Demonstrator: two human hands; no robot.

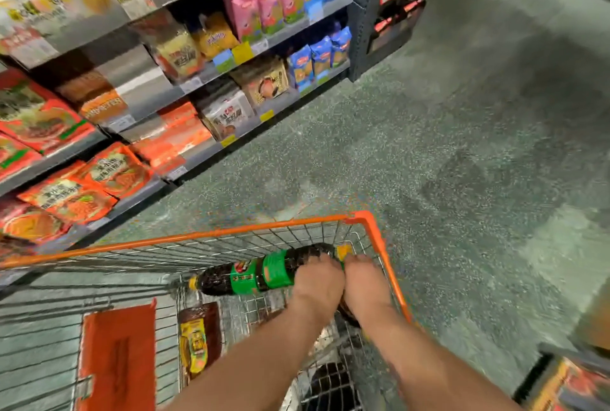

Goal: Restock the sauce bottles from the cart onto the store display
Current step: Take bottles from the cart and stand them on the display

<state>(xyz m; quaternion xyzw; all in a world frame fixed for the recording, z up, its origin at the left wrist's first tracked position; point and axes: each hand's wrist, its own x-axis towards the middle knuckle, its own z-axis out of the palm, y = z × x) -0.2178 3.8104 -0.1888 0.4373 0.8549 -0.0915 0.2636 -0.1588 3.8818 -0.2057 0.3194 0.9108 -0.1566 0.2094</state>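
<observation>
A wire cart with an orange rim (pixel 376 239) fills the lower left. My left hand (pixel 318 282) grips a dark sauce bottle with a green label (pixel 254 277), held sideways above the basket with its yellow cap pointing left. Right beside it, my right hand (pixel 364 282) curls over a second dark bottle; its yellow cap (pixel 344 250) shows past my fingers and most of its body is hidden under the hand. A third dark bottle with a yellow label (pixel 198 341) lies flat in the cart.
Shelves (pixel 204 143) stacked with packets of food run along the left, close to the cart. An orange flap (pixel 118 361) hangs inside the cart's near end. Speckled green floor (pixel 445 163) stretches ahead and right. A colourful box (pixel 567 381) sits at the lower right.
</observation>
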